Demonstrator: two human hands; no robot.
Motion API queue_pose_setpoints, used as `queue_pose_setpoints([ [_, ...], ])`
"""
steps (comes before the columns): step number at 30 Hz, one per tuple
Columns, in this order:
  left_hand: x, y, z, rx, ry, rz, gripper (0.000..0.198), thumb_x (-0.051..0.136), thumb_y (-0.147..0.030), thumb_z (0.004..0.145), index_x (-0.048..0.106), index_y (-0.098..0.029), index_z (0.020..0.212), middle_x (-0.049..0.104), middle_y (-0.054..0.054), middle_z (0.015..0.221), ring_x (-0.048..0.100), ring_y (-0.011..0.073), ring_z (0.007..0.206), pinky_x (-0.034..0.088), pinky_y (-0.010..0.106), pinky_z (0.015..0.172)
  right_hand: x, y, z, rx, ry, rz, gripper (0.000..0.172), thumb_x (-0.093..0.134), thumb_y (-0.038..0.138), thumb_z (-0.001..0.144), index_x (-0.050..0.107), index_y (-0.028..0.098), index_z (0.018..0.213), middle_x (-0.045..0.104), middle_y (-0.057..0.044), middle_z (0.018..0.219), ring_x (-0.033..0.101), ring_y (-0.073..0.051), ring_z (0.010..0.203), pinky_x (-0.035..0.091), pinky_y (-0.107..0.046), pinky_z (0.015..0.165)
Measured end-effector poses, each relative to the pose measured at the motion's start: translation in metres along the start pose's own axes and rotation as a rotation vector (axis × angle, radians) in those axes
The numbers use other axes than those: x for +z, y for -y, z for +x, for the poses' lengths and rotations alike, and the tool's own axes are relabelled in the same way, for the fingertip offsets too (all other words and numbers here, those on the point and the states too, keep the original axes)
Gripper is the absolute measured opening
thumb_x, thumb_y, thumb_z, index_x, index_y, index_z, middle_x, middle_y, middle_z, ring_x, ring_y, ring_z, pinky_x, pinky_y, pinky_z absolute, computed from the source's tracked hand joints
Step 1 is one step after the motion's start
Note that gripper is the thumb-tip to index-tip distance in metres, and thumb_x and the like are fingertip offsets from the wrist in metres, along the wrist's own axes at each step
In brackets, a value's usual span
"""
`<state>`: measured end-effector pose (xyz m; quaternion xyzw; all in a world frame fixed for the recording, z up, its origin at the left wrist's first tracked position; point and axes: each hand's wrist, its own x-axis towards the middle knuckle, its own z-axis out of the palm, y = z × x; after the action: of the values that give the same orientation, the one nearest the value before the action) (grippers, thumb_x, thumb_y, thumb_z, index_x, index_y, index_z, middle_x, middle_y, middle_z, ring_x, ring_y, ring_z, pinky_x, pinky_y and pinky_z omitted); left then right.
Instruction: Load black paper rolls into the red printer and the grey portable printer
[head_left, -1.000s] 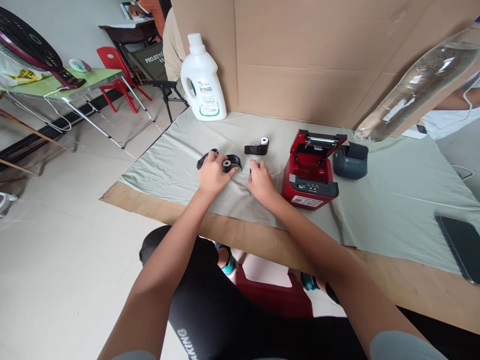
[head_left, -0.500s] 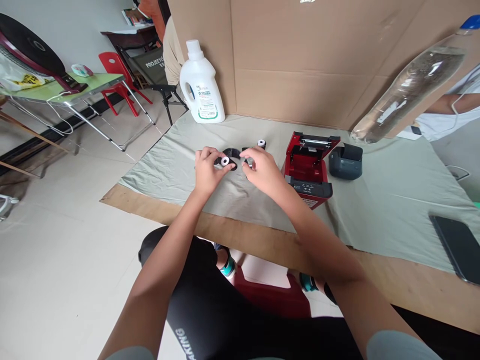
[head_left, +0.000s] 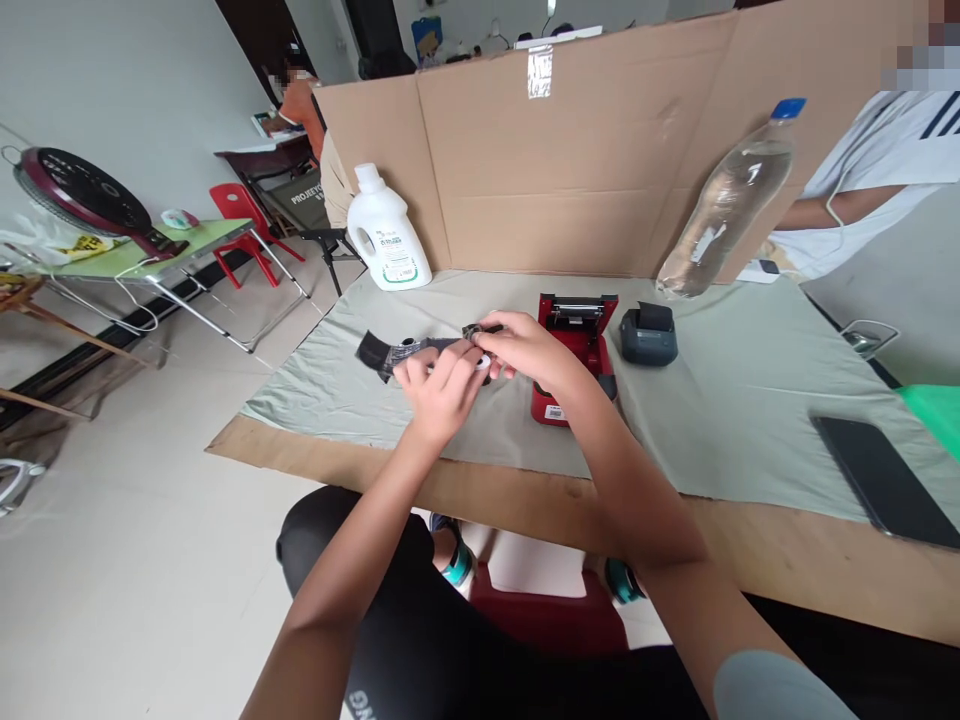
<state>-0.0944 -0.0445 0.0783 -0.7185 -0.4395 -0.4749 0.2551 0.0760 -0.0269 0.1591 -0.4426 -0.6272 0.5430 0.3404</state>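
Observation:
My left hand (head_left: 442,385) and my right hand (head_left: 525,348) meet above the cloth, left of a red printer (head_left: 574,350) whose lid stands up. Between them they grip a black ribbon roll with a white core (head_left: 484,362). My left hand's fingers curl over its near side, and my right fingers pinch its far end. A length of black ribbon (head_left: 405,353) trails left from my hands over the cloth, with a dark flap at its end. Fingers cover much of the roll.
Beyond are a white detergent bottle (head_left: 388,235), a cardboard screen (head_left: 555,180) and a tilted water bottle (head_left: 727,205). A small dark printer (head_left: 649,335) and a phone (head_left: 889,480) lie right. People are behind the screen's ends.
The view has tilted up. My hands, apart before, have come together at the roll. The black ribbon now stretches out to the left of them.

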Motion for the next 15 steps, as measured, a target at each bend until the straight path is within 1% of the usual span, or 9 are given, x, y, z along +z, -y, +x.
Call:
queue_pose_setpoints([
  [2,-0.004,-0.016,0.002,0.087,-0.059,0.07,0.017,0.072,-0.037,0.095,0.071,-0.028,0.109,0.08,0.003,0.108,0.055,0.0253,0.092,0.027,0.04,0.083,-0.007,-0.001,0.001,0.014,0.001,-0.037,0.017,0.067,0.028,0.092,0.067,0.021,0.108,0.067,-0.001,0.073,0.064,-0.016,0.062,0.045,-0.025,0.05],
  [3,-0.011,-0.026,0.004,0.133,-0.082,0.091,0.016,0.074,-0.032,0.094,0.071,-0.027,0.108,0.08,0.002,0.106,0.056,0.0246,0.091,0.028,0.04,0.081,-0.012,0.0,0.0,0.002,0.007,-0.071,0.019,0.066,0.026,0.092,0.069,0.022,0.111,0.068,-0.001,0.076,0.065,-0.016,0.064,0.046,-0.025,0.053],
  [6,-0.046,-0.052,0.01,0.299,-0.126,0.038,0.02,0.082,-0.024,0.085,0.069,-0.025,0.1,0.079,-0.002,0.091,0.055,0.0208,0.081,0.031,0.036,0.073,-0.035,0.005,-0.012,-0.096,-0.003,-0.19,0.034,0.061,0.022,0.093,0.071,0.028,0.124,0.074,-0.002,0.097,0.068,-0.015,0.075,0.051,-0.025,0.064],
  [8,-0.072,-0.064,0.019,0.339,-0.172,-0.049,0.02,0.083,-0.019,0.081,0.066,-0.024,0.091,0.075,-0.003,0.08,0.05,0.0182,0.07,0.032,0.035,0.067,-0.056,0.01,-0.026,-0.131,-0.013,-0.278,0.044,0.058,0.022,0.094,0.068,0.032,0.136,0.074,-0.001,0.109,0.069,-0.015,0.078,0.052,-0.027,0.069],
  [10,-0.085,-0.067,0.034,0.338,-0.232,-0.156,0.017,0.079,-0.014,0.082,0.065,-0.022,0.089,0.071,-0.003,0.075,0.049,0.0162,0.066,0.035,0.034,0.065,-0.078,0.014,-0.042,-0.133,-0.011,-0.375,0.05,0.056,0.025,0.096,0.063,0.035,0.144,0.074,-0.001,0.111,0.068,-0.015,0.078,0.052,-0.027,0.069],
  [11,-0.084,-0.066,0.044,0.315,-0.226,-0.251,0.017,0.077,-0.013,0.083,0.065,-0.022,0.091,0.071,-0.003,0.076,0.052,0.0153,0.067,0.038,0.033,0.065,-0.088,0.015,-0.048,-0.134,-0.004,-0.418,0.051,0.055,0.026,0.097,0.061,0.035,0.147,0.075,-0.001,0.111,0.067,-0.015,0.078,0.051,-0.028,0.069],
  [12,-0.078,-0.064,0.055,0.272,-0.197,-0.359,0.016,0.075,-0.011,0.085,0.065,-0.022,0.092,0.071,-0.003,0.077,0.054,0.0146,0.069,0.042,0.032,0.068,-0.097,0.014,-0.053,-0.134,0.011,-0.453,0.052,0.055,0.027,0.097,0.059,0.035,0.149,0.075,-0.002,0.109,0.067,-0.016,0.078,0.051,-0.028,0.069],
  [13,-0.066,-0.061,0.065,0.232,-0.143,-0.486,0.015,0.074,-0.011,0.087,0.064,-0.022,0.09,0.07,-0.004,0.077,0.057,0.0138,0.069,0.045,0.031,0.07,-0.106,0.012,-0.057,-0.132,0.036,-0.479,0.053,0.055,0.028,0.097,0.057,0.033,0.15,0.075,-0.002,0.108,0.066,-0.016,0.078,0.052,-0.027,0.068],
  [15,-0.031,-0.054,0.081,0.132,0.127,-0.666,0.005,0.07,-0.019,0.093,0.067,-0.023,0.096,0.073,0.0,0.089,0.064,0.0153,0.078,0.051,0.032,0.075,-0.118,0.004,-0.059,-0.105,0.111,-0.505,0.051,0.055,0.028,0.097,0.057,0.028,0.149,0.075,-0.003,0.105,0.066,-0.017,0.079,0.052,-0.027,0.068],
])
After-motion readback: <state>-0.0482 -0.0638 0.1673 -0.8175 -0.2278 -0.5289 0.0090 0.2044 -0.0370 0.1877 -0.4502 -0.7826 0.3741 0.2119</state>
